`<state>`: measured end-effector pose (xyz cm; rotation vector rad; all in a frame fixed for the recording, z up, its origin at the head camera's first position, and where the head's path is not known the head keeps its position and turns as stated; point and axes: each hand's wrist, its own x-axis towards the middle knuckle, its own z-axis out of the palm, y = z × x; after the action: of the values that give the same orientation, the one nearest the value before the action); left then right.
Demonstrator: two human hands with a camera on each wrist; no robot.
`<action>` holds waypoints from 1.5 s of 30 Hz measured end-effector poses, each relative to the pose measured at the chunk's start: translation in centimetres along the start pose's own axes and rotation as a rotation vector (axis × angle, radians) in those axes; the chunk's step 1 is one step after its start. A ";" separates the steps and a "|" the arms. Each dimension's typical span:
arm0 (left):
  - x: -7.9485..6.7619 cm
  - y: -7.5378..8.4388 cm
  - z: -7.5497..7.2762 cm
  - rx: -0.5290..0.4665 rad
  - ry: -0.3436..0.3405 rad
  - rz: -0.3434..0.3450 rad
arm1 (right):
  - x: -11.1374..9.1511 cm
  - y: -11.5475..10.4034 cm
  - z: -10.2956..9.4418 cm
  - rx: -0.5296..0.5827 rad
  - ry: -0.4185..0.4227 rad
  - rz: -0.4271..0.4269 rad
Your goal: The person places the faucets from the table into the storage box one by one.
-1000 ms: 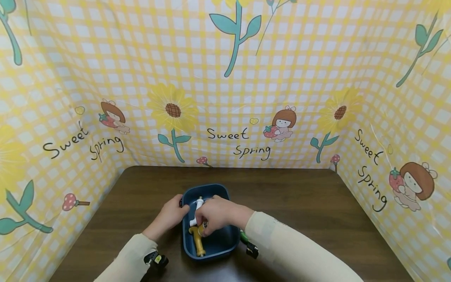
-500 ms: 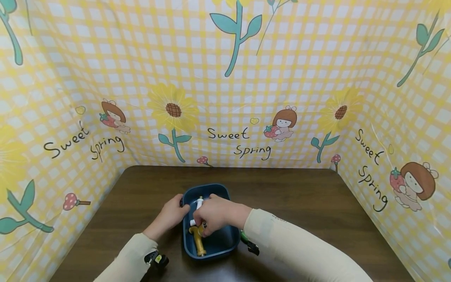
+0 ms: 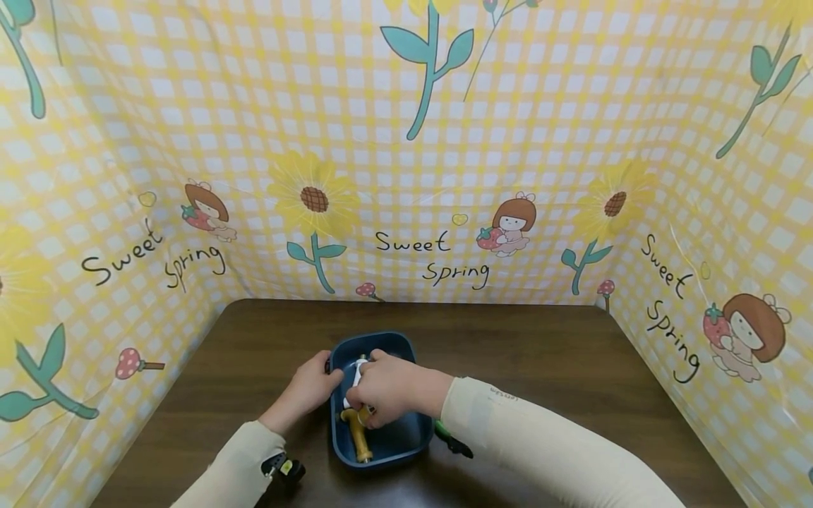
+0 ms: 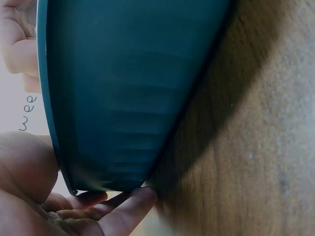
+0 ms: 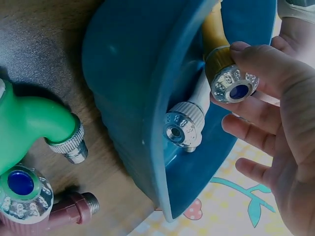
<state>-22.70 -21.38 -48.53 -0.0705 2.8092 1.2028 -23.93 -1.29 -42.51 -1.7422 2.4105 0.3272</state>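
A blue plastic basin [image 3: 406, 441] sits on the table, and a yellow tap [image 3: 360, 439] and a white tap [image 5: 186, 120] lie inside it. My left hand [image 3: 311, 384] holds the basin at its left rim, thumb over the edge and fingers against the outer wall. Reaching in from the right, my right hand [image 3: 389, 389] pinches the yellow tap by its round silver knob [image 5: 235, 84] with the blue centre, between thumb and index finger. The other fingers of that hand are spread apart. In the head view my right hand covers part of the white tap.
Just outside the basin, in the right wrist view, lie a green tap [image 5: 39, 115] with a silver nozzle and a dark red pipe piece [image 5: 74, 209] with a threaded end. A yellow checked cloth [image 3: 406, 176] screens the wooden table [image 3: 521, 353] at the back and sides.
My right hand has shifted slightly left over the basin, its forearm turning a little. The left hand, the basin and the yellow tap stay nearly where they were.
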 end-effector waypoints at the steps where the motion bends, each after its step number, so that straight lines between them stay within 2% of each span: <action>1: 0.0 0.0 0.0 -0.001 -0.003 0.001 | 0.0 0.0 0.0 -0.011 -0.004 -0.002; 17: 0.0 -0.2 0.1 0.004 0.003 0.020 | -0.2 0.0 0.9 -0.136 0.003 -0.026; 34: -0.2 -0.3 0.1 0.003 0.008 0.030 | -1.0 0.2 1.4 -0.154 0.034 -0.057; 45: 0.1 -0.6 0.4 0.011 0.023 0.023 | -1.1 0.9 2.2 -0.145 0.071 -0.076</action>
<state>-22.74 -21.48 -49.24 -0.0517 2.8432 1.1994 -24.49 0.57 -44.26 -1.9317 2.4164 0.4471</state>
